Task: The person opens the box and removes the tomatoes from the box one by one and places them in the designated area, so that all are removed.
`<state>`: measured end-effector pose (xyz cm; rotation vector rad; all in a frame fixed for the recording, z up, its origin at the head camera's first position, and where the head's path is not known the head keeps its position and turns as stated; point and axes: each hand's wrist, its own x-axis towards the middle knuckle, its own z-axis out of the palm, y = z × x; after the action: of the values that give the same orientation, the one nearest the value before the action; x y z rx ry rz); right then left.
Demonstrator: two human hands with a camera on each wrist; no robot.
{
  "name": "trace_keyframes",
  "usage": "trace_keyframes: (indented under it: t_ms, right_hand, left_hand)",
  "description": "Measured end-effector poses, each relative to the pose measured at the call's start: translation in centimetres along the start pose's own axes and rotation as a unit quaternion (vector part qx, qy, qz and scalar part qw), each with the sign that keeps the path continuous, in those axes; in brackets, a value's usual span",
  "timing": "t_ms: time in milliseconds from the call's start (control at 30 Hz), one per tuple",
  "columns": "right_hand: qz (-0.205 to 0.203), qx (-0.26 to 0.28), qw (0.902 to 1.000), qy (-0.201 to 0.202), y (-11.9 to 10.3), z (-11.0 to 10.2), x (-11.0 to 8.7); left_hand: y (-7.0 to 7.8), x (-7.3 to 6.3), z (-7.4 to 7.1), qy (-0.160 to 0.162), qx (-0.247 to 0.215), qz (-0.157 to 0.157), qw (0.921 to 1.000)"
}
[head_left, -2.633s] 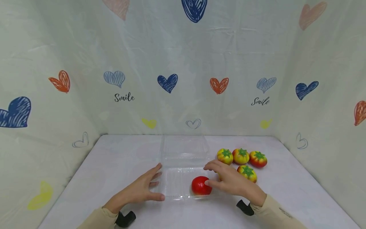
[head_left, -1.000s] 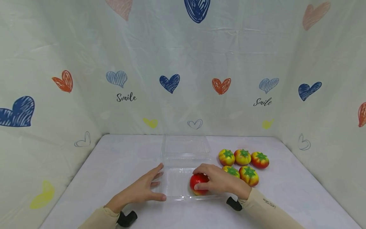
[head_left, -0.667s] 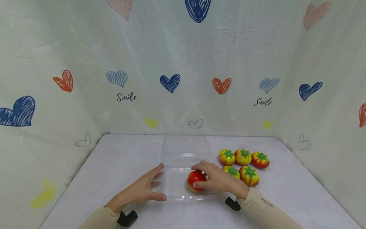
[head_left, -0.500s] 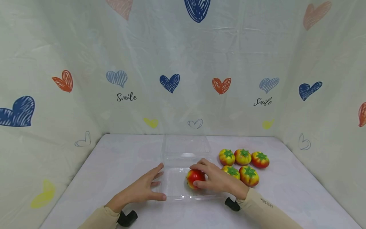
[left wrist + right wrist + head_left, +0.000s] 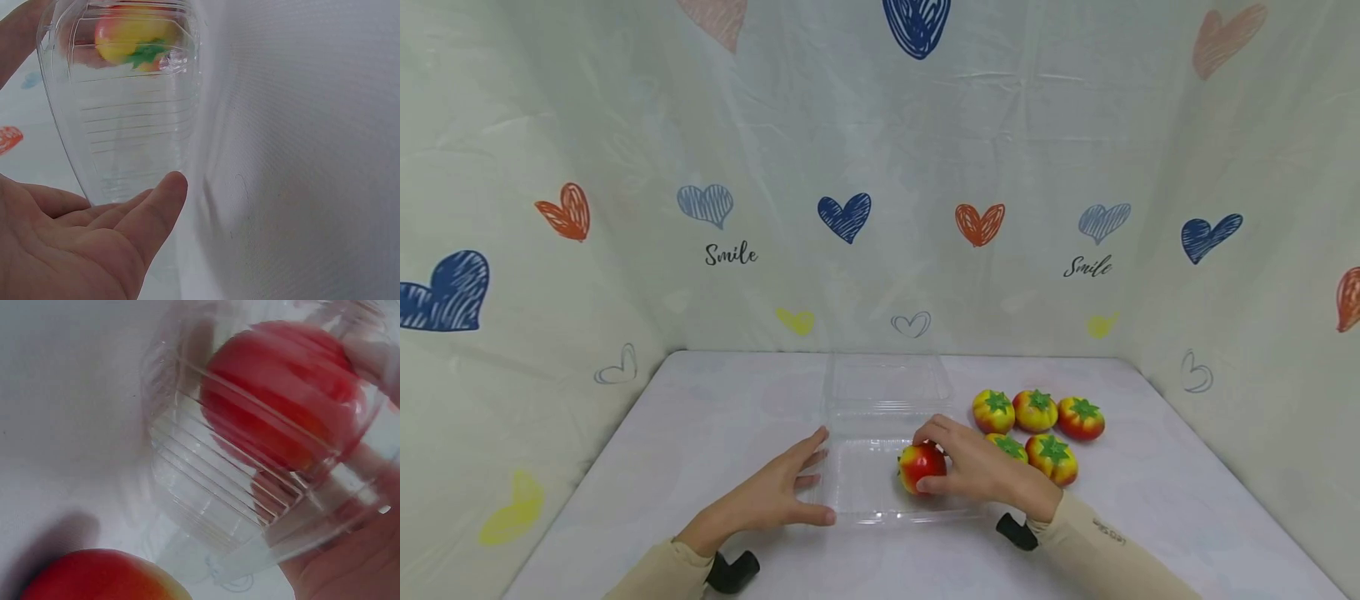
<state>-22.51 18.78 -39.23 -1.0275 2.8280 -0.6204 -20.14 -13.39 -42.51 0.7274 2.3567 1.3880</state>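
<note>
A clear plastic clamshell box (image 5: 859,500) lies with its lid (image 5: 887,379) folded back, away from me. Inside its right part is a red-and-yellow tomato (image 5: 917,469), tipped on its side. Its green leaves point left and show through the box wall in the left wrist view. My right hand (image 5: 981,467) grips this tomato, thumb at the near side and fingers over the far side. My left hand (image 5: 763,496) stands at the box's left wall with fingers extended and thumb spread; in the left wrist view the fingers (image 5: 150,219) lie against or very near the plastic.
To the right of the box sit several more tomatoes (image 5: 1036,411), leaves up, in two loose rows. One nearer tomato (image 5: 1006,447) is partly hidden behind my right hand. The white table (image 5: 715,400) ends at a heart-printed curtain (image 5: 775,125) on the back and sides.
My right hand has moved left onto the tomato and gripped it. The tomato has rolled from red side up to leaves facing left, then shifted slightly right. My left hand has stayed put.
</note>
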Motion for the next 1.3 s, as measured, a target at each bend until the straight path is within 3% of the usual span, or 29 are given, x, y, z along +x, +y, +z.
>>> trace_keyframes:
  t_ms: [400, 867, 1300]
  right_hand:
    - [-0.015, 0.013, 0.9998, 0.006, 0.4, 0.2, -0.1]
    - [0.011, 0.039, 0.9991, -0.009, 0.3, -0.1, -0.5]
    - [0.015, 0.043, 0.9973, 0.058, 0.6, -0.9, -1.4]
  left_hand:
    - [0.1, 0.0, 0.0, 0.004, 0.007, -0.003, 1.0000]
    - [0.1, -0.1, 0.0, 0.005, 0.012, -0.008, 0.9999]
    - [0.1, 0.0, 0.0, 0.004, 0.008, -0.008, 0.9999]
